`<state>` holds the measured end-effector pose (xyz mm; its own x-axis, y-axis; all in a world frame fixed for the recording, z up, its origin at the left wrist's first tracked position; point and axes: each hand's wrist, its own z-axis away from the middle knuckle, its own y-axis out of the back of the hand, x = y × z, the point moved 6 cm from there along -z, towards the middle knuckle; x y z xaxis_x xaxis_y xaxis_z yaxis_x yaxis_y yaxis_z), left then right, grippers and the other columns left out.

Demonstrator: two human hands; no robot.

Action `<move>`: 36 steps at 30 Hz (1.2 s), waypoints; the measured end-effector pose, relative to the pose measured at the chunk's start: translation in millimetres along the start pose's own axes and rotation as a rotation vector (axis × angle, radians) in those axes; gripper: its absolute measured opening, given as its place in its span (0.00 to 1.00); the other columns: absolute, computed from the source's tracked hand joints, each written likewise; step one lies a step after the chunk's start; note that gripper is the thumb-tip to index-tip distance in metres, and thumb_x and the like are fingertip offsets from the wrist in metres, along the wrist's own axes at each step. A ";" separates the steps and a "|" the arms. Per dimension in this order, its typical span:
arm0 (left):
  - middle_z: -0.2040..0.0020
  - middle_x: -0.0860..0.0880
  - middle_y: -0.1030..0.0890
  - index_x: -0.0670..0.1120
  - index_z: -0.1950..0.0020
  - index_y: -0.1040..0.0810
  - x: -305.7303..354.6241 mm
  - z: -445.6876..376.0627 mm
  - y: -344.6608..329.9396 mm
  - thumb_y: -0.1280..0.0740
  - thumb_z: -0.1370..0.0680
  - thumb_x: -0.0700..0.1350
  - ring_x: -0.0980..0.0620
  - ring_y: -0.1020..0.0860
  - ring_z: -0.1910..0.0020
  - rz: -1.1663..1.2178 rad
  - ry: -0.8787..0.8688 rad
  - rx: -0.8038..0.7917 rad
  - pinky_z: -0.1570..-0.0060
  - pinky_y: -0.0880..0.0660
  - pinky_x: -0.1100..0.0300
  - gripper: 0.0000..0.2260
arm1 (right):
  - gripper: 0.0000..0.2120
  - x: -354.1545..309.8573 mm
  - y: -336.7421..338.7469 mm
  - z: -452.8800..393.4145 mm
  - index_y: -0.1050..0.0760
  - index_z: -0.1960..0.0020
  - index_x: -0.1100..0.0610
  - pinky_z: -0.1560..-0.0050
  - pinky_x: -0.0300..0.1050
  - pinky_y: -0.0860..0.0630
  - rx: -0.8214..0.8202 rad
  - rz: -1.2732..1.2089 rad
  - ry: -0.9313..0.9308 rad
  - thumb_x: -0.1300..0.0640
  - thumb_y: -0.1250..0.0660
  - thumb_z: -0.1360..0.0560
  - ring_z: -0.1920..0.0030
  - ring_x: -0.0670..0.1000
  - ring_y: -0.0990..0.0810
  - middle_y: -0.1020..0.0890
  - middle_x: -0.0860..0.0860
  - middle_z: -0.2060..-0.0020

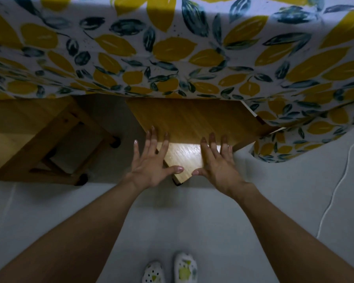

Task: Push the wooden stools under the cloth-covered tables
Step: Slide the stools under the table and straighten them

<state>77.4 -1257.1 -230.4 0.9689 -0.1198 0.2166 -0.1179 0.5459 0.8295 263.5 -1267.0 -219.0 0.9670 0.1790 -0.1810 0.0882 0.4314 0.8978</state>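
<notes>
Pressing flat, both hands (184, 166) spread open on stool (192, 119), seemingly half beneath tablecloth (172, 48)

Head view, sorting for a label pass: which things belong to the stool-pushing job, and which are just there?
Job: stool under the hands; second stool; lemon-print tablecloth; left hand; right hand.

Just there: white cable; patterned clogs; grey floor.

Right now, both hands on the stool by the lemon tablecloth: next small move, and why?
Probably keep pushing forward. The left hand and right hand lie flat, fingers spread, on the stool, whose far part sits under the tablecloth while its near corner sticks out over the floor.
</notes>
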 end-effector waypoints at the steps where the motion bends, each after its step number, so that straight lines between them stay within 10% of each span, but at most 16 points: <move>1: 0.29 0.44 0.78 0.56 0.27 0.72 0.3 0.0 0.3 0.49 0.32 0.76 0.47 0.76 0.29 0.001 0.000 -0.002 0.32 0.71 0.40 0.47 | 0.46 0.1 -0.1 0.6 0.61 0.21 0.54 0.26 0.63 0.61 -0.003 0.002 0.000 0.33 0.43 0.27 0.25 0.66 0.66 0.61 0.57 0.22; 13: 0.26 0.48 0.72 0.57 0.25 0.67 -10.7 3.0 12.3 0.58 0.23 0.67 0.50 0.71 0.27 0.047 -0.083 -0.011 0.30 0.68 0.42 0.31 | 0.43 2.7 -1.2 6.4 0.67 0.22 0.51 0.29 0.53 0.70 0.015 0.001 0.017 0.29 0.55 0.27 0.27 0.57 0.73 0.70 0.52 0.25; 21: 0.23 0.50 0.62 0.47 0.26 0.66 -103.2 50.5 20.4 0.66 0.23 0.61 0.53 0.64 0.25 0.013 0.029 0.177 0.25 0.60 0.50 0.30 | 0.39 -56.7 12.9 8.3 0.44 0.23 0.55 0.23 0.53 0.61 0.236 -0.208 -0.148 0.33 0.56 0.27 0.22 0.58 0.54 0.44 0.57 0.22; 26: 0.23 0.47 0.40 0.44 0.24 0.44 -236.4 91.3 54.8 0.59 0.19 0.56 0.50 0.47 0.23 0.043 0.153 0.417 0.25 0.50 0.49 0.27 | 0.37 -183.6 -2.1 -26.0 0.42 0.24 0.57 0.23 0.53 0.56 0.294 -0.186 -0.071 0.36 0.51 0.25 0.23 0.59 0.47 0.39 0.58 0.24; 36: 0.23 0.44 0.42 0.43 0.24 0.42 -495.3 136.9 76.2 0.55 0.19 0.53 0.48 0.51 0.23 0.098 0.151 0.457 0.25 0.54 0.48 0.25 | 0.36 -491.5 -50.0 -97.6 0.39 0.25 0.59 0.23 0.55 0.54 0.335 -0.345 0.105 0.40 0.41 0.26 0.23 0.57 0.47 0.40 0.57 0.23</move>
<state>-441.2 -1269.7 -204.0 0.9653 0.0537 0.2555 -0.2604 0.1247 0.9574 -239.5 -1290.2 -214.0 0.8399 0.1712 -0.5150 0.4882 0.1761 0.8548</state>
